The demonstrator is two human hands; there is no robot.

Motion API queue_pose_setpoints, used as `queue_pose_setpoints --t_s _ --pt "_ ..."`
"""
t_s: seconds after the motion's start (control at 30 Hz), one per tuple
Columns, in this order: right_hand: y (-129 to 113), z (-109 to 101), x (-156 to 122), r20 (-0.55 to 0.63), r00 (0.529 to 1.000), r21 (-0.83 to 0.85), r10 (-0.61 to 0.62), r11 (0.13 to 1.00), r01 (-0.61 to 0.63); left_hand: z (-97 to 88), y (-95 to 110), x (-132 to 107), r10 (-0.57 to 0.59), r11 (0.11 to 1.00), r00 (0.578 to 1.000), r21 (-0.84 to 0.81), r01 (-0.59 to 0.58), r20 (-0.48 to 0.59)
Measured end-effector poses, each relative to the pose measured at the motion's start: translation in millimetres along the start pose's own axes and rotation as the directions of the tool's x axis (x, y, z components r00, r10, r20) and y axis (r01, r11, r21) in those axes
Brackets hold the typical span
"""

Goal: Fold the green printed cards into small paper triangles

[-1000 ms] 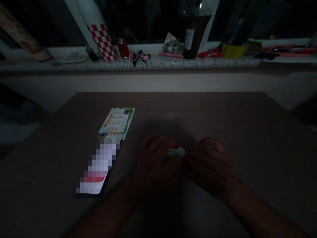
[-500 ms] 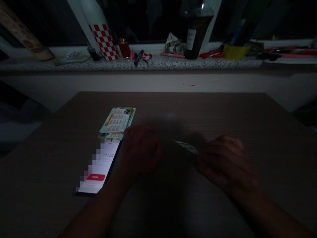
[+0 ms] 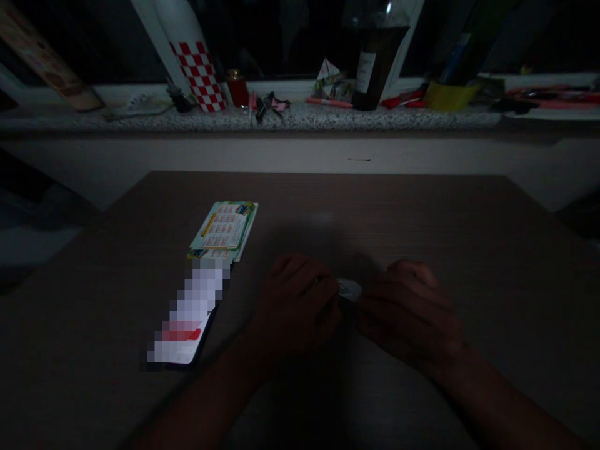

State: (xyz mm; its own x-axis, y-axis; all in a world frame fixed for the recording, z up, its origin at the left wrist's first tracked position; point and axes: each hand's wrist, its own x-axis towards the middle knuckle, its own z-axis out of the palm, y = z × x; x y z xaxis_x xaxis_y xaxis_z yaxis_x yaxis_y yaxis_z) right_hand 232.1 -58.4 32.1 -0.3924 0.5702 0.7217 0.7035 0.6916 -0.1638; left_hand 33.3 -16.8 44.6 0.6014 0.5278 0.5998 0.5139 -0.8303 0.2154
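Observation:
A small pale printed paper (image 3: 349, 289) spans the gap between my two hands, curved and held just above the table. My left hand (image 3: 297, 306) has its fingers curled at the paper's left end. Pinched at the opposite end is my right hand (image 3: 410, 312), with fingers bent and pressed together. Most of the paper is hidden by the fingers, and the light is dim. To the left of my left hand lies a stack of printed calendar cards (image 3: 222, 226). Just below the stack is a lit phone (image 3: 187, 347), partly blurred out by pixels.
Both forearms rest over a dark wooden table (image 3: 422, 212). Behind it runs a speckled stone sill (image 3: 300, 117) bearing a red-checked white bottle (image 3: 200, 78), a dark labelled bottle (image 3: 375, 69), a small red jar (image 3: 237, 89), a yellow container (image 3: 450, 95) and several small items.
My left hand has moved right and closed on the paper's left end. My right hand has shifted slightly left, so the hands are nearer each other. The camera view has shifted slightly.

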Motion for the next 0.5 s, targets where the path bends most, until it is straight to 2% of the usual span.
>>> queue_pose_setpoints --t_s 0.23,0.27,0.43,0.5 --pt "7.0 -14.3 0.9 -0.027 1.000 -0.017 0.008 1.000 -0.008 -10.6 -24.2 -2.7 -0.094 0.994 0.995 0.045 0.096 -0.038" --pt "7.8 -16.1 1.7 -0.051 0.999 -0.011 0.018 1.000 -0.019 -12.0 -26.5 -3.5 -0.097 0.993 0.991 0.062 0.103 -0.093" --pt "6.7 -15.5 6.6 -0.056 0.998 0.032 0.019 0.999 -0.018 -11.0 -18.8 -6.1 -0.116 0.993 0.992 -0.027 0.115 -0.057" --pt "5.5 -12.2 7.6 -0.046 0.999 0.074 0.012 0.997 -0.008 -7.7 -13.5 -6.7 -0.089 0.994 0.996 -0.066 0.088 -0.015"
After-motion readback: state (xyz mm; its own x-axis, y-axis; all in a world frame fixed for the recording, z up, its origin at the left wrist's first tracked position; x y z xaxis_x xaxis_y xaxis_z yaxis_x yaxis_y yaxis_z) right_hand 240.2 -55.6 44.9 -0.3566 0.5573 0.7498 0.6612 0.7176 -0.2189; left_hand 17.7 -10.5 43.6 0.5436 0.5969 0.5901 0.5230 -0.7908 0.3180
